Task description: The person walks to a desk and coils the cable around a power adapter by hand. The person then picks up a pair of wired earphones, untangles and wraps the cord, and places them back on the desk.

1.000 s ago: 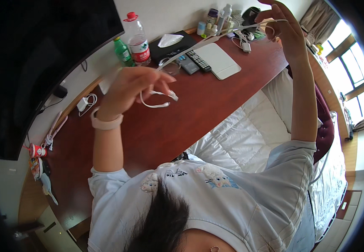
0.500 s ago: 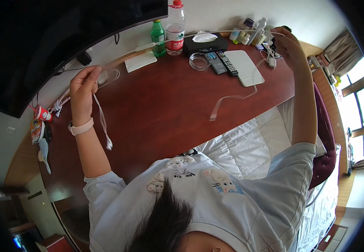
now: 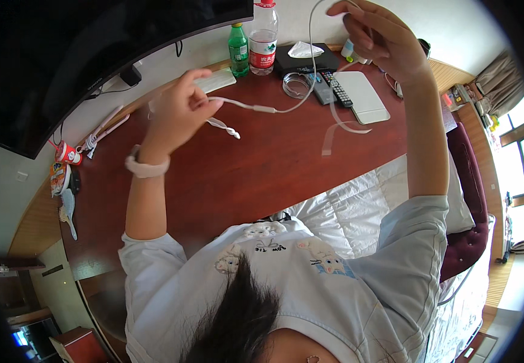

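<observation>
A white earphone cable (image 3: pixel 298 106) runs in a loose curve between my two raised hands, with a small inline control (image 3: pixel 264 109) on it. My left hand (image 3: pixel 180 112), wearing a pale pink wristband, pinches the cable at its left end; fingers are slightly blurred. Just beside that hand dangle white earbuds (image 3: pixel 233 132). Higher up at the right, my right hand (image 3: pixel 389 45) has its fingers curled round the cable's upper part near the picture's top edge. From below this hand a clear plastic strip (image 3: pixel 334 115) hangs in a curl over the table.
On the red-brown table (image 3: pixel 213 181) stand a green bottle (image 3: pixel 238 51) and a large clear bottle (image 3: pixel 263 36). Behind lie a tissue box (image 3: pixel 283 60), a glass ashtray (image 3: pixel 296 86), remotes (image 3: pixel 337 91) and a white flat board (image 3: pixel 364 97). A monitor (image 3: pixel 92 54) overhangs the left.
My left hand has moved right and the right hand up and left, closer together. The cable, stretched fairly straight before, now sags in a curve. The earbuds have shifted up and right.
</observation>
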Motion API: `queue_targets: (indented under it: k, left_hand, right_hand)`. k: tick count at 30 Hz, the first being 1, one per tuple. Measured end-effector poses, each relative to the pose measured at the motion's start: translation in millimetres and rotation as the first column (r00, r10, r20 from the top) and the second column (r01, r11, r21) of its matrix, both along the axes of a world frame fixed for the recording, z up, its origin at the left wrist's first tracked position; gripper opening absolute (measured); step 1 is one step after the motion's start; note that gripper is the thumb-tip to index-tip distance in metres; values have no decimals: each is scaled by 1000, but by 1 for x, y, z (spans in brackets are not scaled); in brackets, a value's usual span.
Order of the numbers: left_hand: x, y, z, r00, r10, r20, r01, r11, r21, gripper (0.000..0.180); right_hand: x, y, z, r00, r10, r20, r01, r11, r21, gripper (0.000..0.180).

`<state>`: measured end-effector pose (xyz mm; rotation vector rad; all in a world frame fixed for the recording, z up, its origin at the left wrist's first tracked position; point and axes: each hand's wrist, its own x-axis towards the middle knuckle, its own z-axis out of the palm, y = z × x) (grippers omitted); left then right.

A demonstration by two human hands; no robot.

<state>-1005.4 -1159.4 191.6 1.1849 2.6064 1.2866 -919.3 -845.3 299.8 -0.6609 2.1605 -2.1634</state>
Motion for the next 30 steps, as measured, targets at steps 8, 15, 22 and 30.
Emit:
queue_targets:
  k: [8, 15, 22, 30]
  left_hand:
    - [31, 68, -13, 567, -102, -818, -54, 986, -160, 88]
    - [38, 84, -11, 358, -186, -915, -119, 963, -243, 28]
    - [16, 68, -3, 491, -181, -852, 50, 982, -180, 14]
    - [-11, 65, 81, 954, -296, -55, 270, 758, 594, 11]
  right_hand:
    - [-10, -48, -9, 999, 52, -14, -50, 987, 155, 27]
    - [7, -49, -6, 997, 65, 44, -75, 953, 293, 27]
    - [20, -8, -4, 998, -65, 20, 51, 908, 415, 29]
    - [0, -5, -40, 989, -144, -38, 143, 850, 507, 37]
